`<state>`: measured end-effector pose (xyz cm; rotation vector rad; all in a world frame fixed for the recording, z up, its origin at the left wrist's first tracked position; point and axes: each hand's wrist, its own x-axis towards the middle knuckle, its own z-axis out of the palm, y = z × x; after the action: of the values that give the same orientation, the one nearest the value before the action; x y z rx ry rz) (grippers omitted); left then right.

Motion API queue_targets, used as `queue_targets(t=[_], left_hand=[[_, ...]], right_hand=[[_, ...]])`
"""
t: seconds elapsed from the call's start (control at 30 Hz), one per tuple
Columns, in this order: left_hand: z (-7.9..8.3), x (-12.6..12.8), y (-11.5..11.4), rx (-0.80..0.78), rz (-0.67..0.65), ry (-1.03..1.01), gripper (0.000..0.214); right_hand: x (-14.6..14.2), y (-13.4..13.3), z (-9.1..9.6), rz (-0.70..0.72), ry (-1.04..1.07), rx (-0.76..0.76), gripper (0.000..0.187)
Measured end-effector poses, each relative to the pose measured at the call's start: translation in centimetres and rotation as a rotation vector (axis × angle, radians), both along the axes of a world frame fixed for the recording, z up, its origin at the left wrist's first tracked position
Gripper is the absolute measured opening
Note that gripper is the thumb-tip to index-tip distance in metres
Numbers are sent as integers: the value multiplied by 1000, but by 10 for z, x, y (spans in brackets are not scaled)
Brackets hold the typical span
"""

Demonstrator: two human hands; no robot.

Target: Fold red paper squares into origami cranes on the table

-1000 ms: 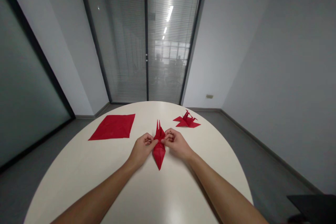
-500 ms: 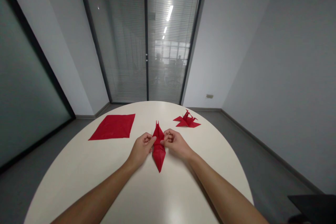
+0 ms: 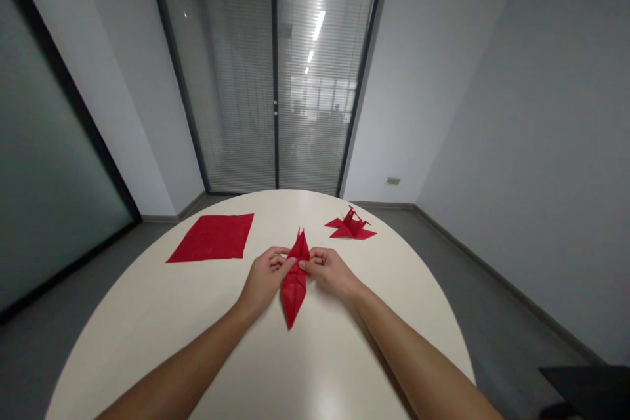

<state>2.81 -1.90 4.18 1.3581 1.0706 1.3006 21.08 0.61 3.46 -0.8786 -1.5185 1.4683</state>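
Observation:
A partly folded red paper piece (image 3: 294, 282), long and pointed at both ends, is held just above the round white table (image 3: 147, 315). My left hand (image 3: 266, 275) pinches its left side near the upper part. My right hand (image 3: 329, 269) pinches its right side at about the same height. The lower tip points toward me and leans slightly left. Both hands have curled fingers closed on the paper.
A flat red paper square (image 3: 212, 237) lies at the table's far left. A finished red paper crane (image 3: 350, 226) sits at the far right. Beyond the table are glass doors with blinds. A dark object (image 3: 585, 390) shows at the bottom right corner.
The two narrow upper points of the paper have come together into one point. The piece has tilted, its lower tip swinging left. Both hands shifted slightly upward.

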Motion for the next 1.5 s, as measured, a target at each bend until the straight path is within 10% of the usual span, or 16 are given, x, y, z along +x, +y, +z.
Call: queue_targets(t=[0.67, 1.13, 1.5], left_hand=[[-3, -4, 4, -113, -13, 54, 44], [-2, -10, 1, 241, -26, 98, 11], [-5, -16, -3, 406, -235, 542, 16]], right_hand=[[7, -1, -4, 63, -31, -29, 41], [20, 1, 15, -130, -211, 284, 27], [20, 7, -2, -30, -198, 77, 43]])
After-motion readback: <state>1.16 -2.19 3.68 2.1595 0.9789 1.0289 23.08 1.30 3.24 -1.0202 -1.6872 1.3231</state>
